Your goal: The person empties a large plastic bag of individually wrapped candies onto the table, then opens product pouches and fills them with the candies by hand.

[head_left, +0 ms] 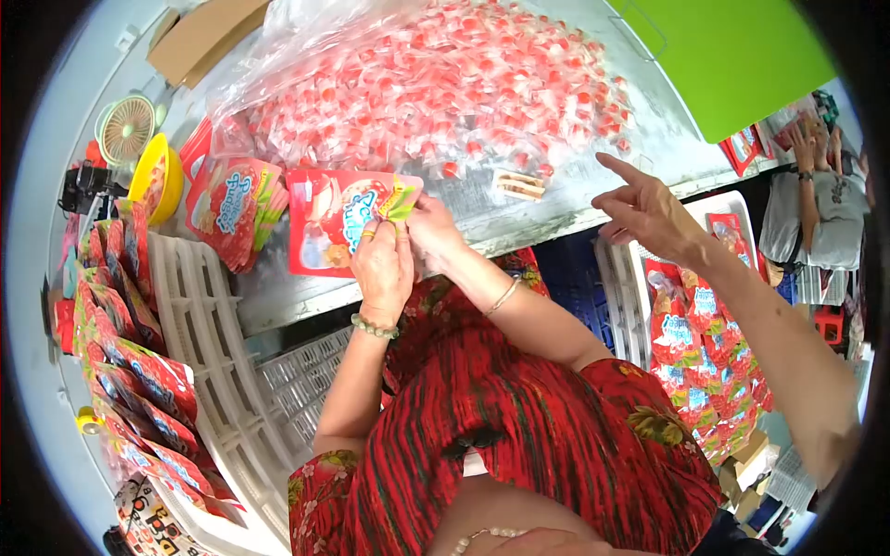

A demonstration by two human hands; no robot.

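The left hand (382, 273) is closed on the lower right part of a red pouch (324, 222), fingertips pressed to its front. The right hand (434, 232) grips the same pouch by its right edge, beside the green corner. The pouch extends leftward from both hands, its printed face up, over the near edge of the table (660, 139); whether it touches the table I cannot tell.

Left of the left hand lie more pouches (227, 208), overlapping, with a yellow bowl (159, 190) just beyond them. Farther left and nearer the body, a white crate (213, 343) stands beside a row of packed pouches (139, 371). Ahead of both hands spreads a wide heap of small wrapped red pieces (408, 83).

To the right of the right hand, well apart from it, another person's hand (649, 213) hangs with its index finger extended. Below that hand, a second crate (737, 208) holds red pouches.
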